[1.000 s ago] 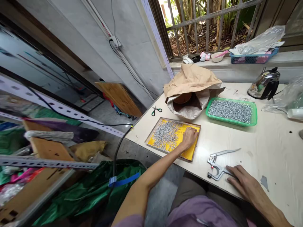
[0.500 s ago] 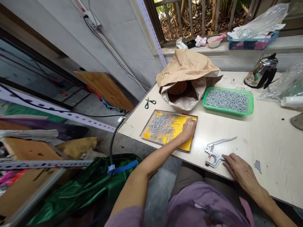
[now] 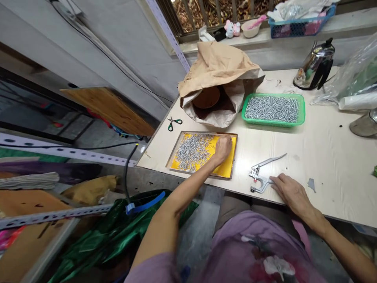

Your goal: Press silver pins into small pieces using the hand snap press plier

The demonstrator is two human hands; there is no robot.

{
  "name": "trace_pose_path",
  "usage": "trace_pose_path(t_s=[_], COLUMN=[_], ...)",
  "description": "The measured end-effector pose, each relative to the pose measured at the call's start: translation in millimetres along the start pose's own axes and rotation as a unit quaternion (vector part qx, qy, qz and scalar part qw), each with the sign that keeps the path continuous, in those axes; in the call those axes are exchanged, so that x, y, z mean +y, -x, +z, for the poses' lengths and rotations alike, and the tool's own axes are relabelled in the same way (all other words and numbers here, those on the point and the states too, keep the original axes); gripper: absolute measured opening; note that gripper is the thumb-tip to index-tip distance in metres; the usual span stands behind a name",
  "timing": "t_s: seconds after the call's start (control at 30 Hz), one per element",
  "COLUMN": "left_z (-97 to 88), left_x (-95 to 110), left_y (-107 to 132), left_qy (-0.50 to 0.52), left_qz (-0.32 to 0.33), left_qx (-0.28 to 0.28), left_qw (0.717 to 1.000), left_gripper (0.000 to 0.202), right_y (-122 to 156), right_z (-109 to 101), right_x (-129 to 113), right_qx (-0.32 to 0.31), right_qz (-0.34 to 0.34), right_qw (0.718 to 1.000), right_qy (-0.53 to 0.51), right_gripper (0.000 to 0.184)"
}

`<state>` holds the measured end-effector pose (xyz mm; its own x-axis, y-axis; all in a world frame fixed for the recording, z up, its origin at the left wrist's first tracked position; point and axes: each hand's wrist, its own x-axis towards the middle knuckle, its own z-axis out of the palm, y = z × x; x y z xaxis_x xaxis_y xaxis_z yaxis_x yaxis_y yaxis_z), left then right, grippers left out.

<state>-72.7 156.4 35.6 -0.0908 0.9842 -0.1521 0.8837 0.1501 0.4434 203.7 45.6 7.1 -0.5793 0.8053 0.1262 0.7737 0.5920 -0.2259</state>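
Note:
My left hand (image 3: pixel 224 148) is closed, with its fingers curled down over the right part of a shallow tray (image 3: pixel 168 162) lined in yellow. Whatever its fingertips hold, if anything, is hidden. A heap of small silvery metal pieces (image 3: pixel 191 151) covers the left part of that tray. My right hand (image 3: pixel 291 194) lies on the table by the front edge, its fingers closed over the lower handle of a pair of metal hand pliers (image 3: pixel 260 184). The upper handle of the pliers points away to the right, and the jaws face left.
A green basket (image 3: pixel 302 112) full of similar metal pieces stands behind the pliers. Left of it lies an open brown paper bag (image 3: pixel 218 67). Small scissors (image 3: pixel 173 123) rest near the table's left edge. A kettle (image 3: pixel 315 65) and clear plastic (image 3: pixel 347 86) are at the back right.
The whole view has shifted. My left hand has moved slightly left within the tray, towards the heap. My right hand stays on the pliers' handle.

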Motion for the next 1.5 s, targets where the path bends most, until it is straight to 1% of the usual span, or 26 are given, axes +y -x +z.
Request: trace_pose_path(t_s=[0.03,0.1,0.13,0.17,0.23,0.3,0.4,0.5,0.6,0.7,0.83,0.9,0.97,1.0,1.03,1.13,1.17,1.23,1.3,1.37,1.5], left_z=[-1.3,-0.5,1.7,5.0,14.3,25.6,41.8,53.3,58.0,55.9,48.9,46.7,45.8,45.7,45.6,45.4,45.2,45.1,45.2,45.3,43.7], left_x=[1.3,7.1,11.5,16.6,27.0,35.3,39.4,36.0,32.7,33.5,37.2,38.2,38.7,38.8,39.0,39.9,40.3,41.3,42.5,43.7,42.6], left_y=[6.8,27.2,40.1,53.9,80.6,101.1,115.6,117.9,116.8,113.8,105.1,100.6,97.7,97.1,96.9,98.4,99.0,100.0,100.1,99.5,99.8], left_qy=[0.011,0.087,0.145,0.204,0.28,0.306,0.317,0.32,0.311,0.287,0.253,0.248,0.245,0.243,0.243,0.242,0.241,0.239,0.24,0.24,0.213], left_qz=[-0.006,-0.032,-0.05,-0.068,-0.104,-0.141,-0.188,-0.212,-0.223,-0.23,-0.226,-0.214,-0.205,-0.203,-0.202,-0.206,-0.209,-0.215,-0.22,-0.223,-0.216], left_qx=[0.0,-0.019,-0.045,-0.084,-0.161,-0.208,-0.221,-0.226,-0.237,-0.25,-0.304,-0.326,-0.336,-0.338,-0.339,-0.337,-0.335,-0.331,-0.33,-0.332,-0.344], left_qw=[1.0,0.995,0.987,0.973,0.941,0.918,0.903,0.895,0.893,0.896,0.89,0.887,0.886,0.886,0.886,0.886,0.887,0.887,0.886,0.885,0.889], left_gripper=[0.018,0.013,0.01,0.008,0.007,0.01,0.014,0.016,0.016,0.012,0.015,0.019,0.02,0.02,0.02,0.021,0.02,0.019,0.019,0.019,0.021], right_y=[0.0,-0.3,-0.5,-0.7,-0.8,-0.1,2.2,4.2,4.4,4.1,4.5,4.3,2.3,0.4,-2.4,-15.4,-20.7,-31.3,-40.4,-46.1,-46.3], right_z=[0.5,1.9,2.5,2.8,2.9,2.4,2.4,4.0,6.1,7.5,6.7,3.5,-1.3,-3.7,-5.5,-5.0,-3.1,1.4,3.6,1.8,-8.0], right_x=[-0.3,-0.9,-1.2,-1.5,-2.1,-2.6,-3.5,-4.6,-5.4,-5.8,-7.3,-7.2,-3.6,0.1,5.3,27.4,35.2,48.0,54.3,53.9,44.2], right_qx=[-0.003,-0.012,-0.018,-0.023,-0.034,-0.039,-0.033,-0.021,-0.016,-0.016,-0.024,-0.036,-0.044,-0.044,-0.042,-0.044,-0.052,-0.078,-0.104,-0.121,-0.128], right_qz=[0.003,0.01,0.014,0.018,0.023,0.023,0.025,0.034,0.039,0.037,0.038,0.04,0.034,0.029,0.023,0.003,-0.007,-0.036,-0.059,-0.068,-0.069], right_qw=[1.0,1.0,1.0,0.999,0.999,0.999,0.999,0.999,0.999,0.999,0.999,0.998,0.998,0.998,0.998,0.998,0.998,0.996,0.992,0.99,0.989], right_qy=[0.003,0.013,0.018,0.023,0.029,0.029,0.013,-0.003,-0.001,0.013,0.025,0.012,-0.022,-0.037,-0.045,-0.034,-0.03,-0.032,-0.031,-0.022,-0.002], right_gripper=[0.025,0.025,0.026,0.027,0.028,0.028,0.03,0.029,0.028,0.027,0.029,0.026,0.021,0.022,0.029,0.074,0.085,0.097,0.099,0.097,0.08])
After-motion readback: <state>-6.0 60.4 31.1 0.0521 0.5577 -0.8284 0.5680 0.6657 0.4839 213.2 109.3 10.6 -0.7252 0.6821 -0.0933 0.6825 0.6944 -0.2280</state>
